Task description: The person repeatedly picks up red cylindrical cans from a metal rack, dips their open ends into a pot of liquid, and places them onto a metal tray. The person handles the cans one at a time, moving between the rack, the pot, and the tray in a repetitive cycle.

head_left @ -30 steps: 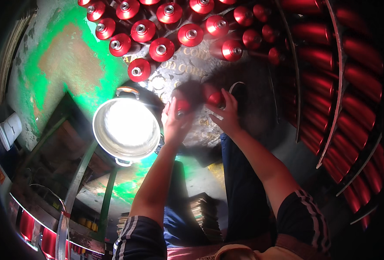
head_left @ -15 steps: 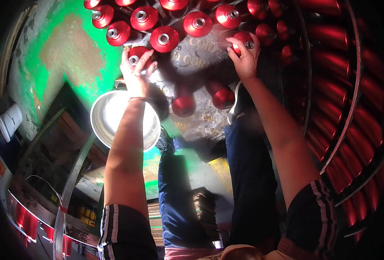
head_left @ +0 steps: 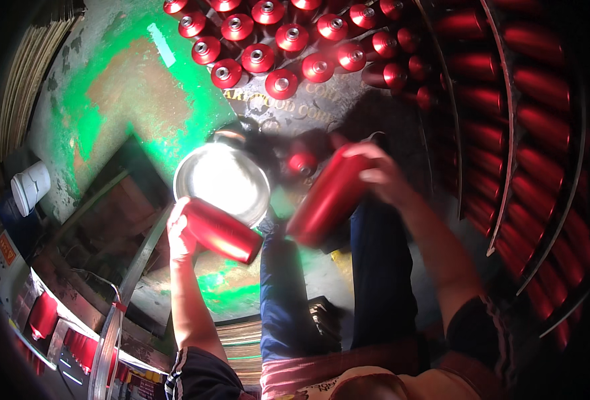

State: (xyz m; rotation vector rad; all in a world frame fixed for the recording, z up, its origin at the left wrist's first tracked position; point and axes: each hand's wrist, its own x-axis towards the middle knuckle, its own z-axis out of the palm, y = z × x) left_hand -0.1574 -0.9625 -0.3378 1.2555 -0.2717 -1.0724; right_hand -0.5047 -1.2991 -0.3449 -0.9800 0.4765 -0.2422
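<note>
My left hand [head_left: 180, 230] is closed round one end of a red metal bottle [head_left: 218, 230]. That bottle is tilted, its far end pointing down to the right, and it overlaps the near rim of a shiny steel bowl [head_left: 180, 177]. My right hand [head_left: 385, 175] grips the upper end of a second red bottle [head_left: 328, 193], which slants down to the left and is blurred. The necks of both held bottles are hidden. Just beyond, another red bottle [head_left: 302, 162] is partly covered by shadow. Farther off, several red bottles with threaded necks [head_left: 282, 85] stand close together.
Stacked red bottles [head_left: 475, 117] fill the right side between thin curved dividers [head_left: 505, 127]. A white bucket [head_left: 32, 187] and a metal frame [head_left: 125, 293] are at the left. Cardboard sheets [head_left: 238, 343] are piled beside my left leg [head_left: 282, 293].
Both hands have lifted bottles from the near edge of the standing group and drawn them toward me, tilting them. The view has shifted, showing more of the group.
</note>
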